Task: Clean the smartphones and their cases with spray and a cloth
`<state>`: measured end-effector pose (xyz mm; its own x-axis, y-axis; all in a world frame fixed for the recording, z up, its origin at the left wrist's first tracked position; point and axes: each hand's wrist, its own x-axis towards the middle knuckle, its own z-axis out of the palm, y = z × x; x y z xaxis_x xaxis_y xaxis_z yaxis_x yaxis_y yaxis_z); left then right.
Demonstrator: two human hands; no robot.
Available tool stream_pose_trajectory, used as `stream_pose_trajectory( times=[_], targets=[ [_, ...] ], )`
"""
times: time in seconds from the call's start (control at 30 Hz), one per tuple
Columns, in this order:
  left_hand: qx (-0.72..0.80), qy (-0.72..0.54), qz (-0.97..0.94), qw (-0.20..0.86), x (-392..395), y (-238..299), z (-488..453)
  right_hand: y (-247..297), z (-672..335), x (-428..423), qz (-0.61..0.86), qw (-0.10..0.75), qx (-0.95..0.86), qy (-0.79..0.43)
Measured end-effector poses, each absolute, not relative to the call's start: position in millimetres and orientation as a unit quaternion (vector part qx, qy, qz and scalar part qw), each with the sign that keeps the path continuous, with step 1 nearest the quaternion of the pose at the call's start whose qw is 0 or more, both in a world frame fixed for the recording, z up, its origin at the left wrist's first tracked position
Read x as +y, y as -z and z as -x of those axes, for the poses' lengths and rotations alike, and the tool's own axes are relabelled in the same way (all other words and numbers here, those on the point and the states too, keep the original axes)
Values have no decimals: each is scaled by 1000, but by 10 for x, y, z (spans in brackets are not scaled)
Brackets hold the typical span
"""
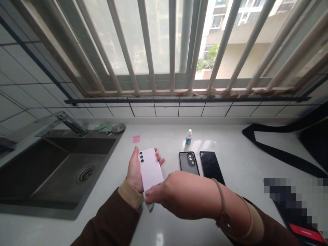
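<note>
My left hand (134,171) holds a white phone (150,169) back side up, its three camera lenses pointing away from me. My right hand (184,194) reaches across from the right and pinches the phone's near lower edge. To the right on the white counter (243,153) lie a dark phone case (189,163) with a camera cutout and a black phone (211,167) screen up. A small white bottle (189,136) with a blue label stands just beyond them.
A dark sink (56,167) with a faucet (69,123) fills the left. A pink square (136,138), a green cloth (104,128) and a metal strainer (118,127) lie near it. A black strap (279,153) runs along the right. A barred window (169,48) is behind.
</note>
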<state>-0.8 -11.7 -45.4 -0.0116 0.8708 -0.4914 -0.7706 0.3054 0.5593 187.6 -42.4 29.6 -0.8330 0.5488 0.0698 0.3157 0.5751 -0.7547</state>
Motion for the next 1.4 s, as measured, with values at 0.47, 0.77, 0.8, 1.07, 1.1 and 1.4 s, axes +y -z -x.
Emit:
stream_pose_trajectory(
  times=[0.47,0.77,0.8,1.07,1.1,1.4],
  targets=[
    [335,-526,-50,780,-166,422,-85,258,-1744,21,325,362,-849,-207],
    [358,-549,-6,756,-81,480,51,-33,-1821,-170,232,178,-909,-298],
    [363,-561,0,744,-73,484,67,-100,-1862,-195,233,175,-900,-323],
    [346,-589,-10,730,-76,505,106,-350,-2150,-162,226,174,-848,-446],
    [340,-585,-17,736,-80,501,104,-371,-2183,-134,216,170,-847,-455],
    [301,-519,-74,797,-147,376,35,-244,-2031,-30,370,448,-749,-319]
  ],
)
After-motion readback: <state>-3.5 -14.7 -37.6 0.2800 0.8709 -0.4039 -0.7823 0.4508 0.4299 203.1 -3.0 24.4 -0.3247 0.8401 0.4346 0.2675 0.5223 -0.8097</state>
